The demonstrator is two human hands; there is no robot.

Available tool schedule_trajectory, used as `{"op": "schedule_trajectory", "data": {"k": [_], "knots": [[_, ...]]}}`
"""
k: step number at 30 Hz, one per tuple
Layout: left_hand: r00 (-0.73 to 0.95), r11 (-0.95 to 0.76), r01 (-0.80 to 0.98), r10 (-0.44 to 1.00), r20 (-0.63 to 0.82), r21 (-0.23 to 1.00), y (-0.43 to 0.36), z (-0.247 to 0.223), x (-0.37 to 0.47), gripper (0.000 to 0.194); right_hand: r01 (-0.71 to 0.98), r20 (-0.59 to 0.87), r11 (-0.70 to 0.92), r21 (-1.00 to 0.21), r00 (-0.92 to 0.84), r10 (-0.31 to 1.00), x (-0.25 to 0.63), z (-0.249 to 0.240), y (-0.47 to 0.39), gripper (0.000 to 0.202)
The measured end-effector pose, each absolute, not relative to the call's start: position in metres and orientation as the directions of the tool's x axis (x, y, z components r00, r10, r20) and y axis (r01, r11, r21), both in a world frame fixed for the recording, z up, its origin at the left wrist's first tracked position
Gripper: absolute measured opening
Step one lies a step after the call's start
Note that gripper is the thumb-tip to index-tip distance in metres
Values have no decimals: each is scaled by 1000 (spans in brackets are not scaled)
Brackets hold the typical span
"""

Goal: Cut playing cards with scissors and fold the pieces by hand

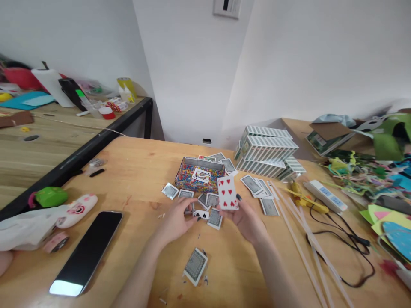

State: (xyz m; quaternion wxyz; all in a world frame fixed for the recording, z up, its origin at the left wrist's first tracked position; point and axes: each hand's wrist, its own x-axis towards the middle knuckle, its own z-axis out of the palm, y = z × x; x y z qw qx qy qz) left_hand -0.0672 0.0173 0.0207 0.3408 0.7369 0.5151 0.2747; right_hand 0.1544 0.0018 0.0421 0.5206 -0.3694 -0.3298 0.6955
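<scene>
My right hand holds up a hearts playing card with its face toward me. Between the thumb and fingers of my left hand is a five of spades card, seen as a narrow strip. Just beyond my hands stands an open box with a colorful speckled pattern, and some cards lie in it. Face-down cards are scattered in front of the box and between my hands. Nearer to me lies another face-down card with small scraps beside it.
Striped card boxes are stacked at the back right, with loose cards before them. Clear sticks, a yellow glue gun and a power strip lie right. A phone and green pouch are left.
</scene>
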Motion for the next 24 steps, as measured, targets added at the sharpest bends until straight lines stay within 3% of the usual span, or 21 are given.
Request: {"op": "schedule_trajectory", "data": {"k": [4, 7, 17, 20, 24], "knots": [[426, -194, 317, 904, 43, 928, 9, 33, -59, 76, -576, -226, -387, -720, -332, 916, 126, 31, -12, 40], [425, -141, 229, 905, 31, 963, 2, 34, -49, 91, -561, -254, -461, -688, -409, 876, 117, 25, -16, 45], [412, -43, 52, 911, 18, 998, -10, 32, -28, 87, -651, -337, -555, -518, -441, 832, 101, 15, -33, 43], [357, -105, 127, 933, 53, 986, -12, 33, -28, 87, -656, -363, -563, -502, -431, 826, 99, 16, -33, 40], [304, -293, 201, 926, 225, 935, -13, 33, -29, 82, -698, -396, -554, -454, -398, 827, 99, 17, -34, 34]]}}
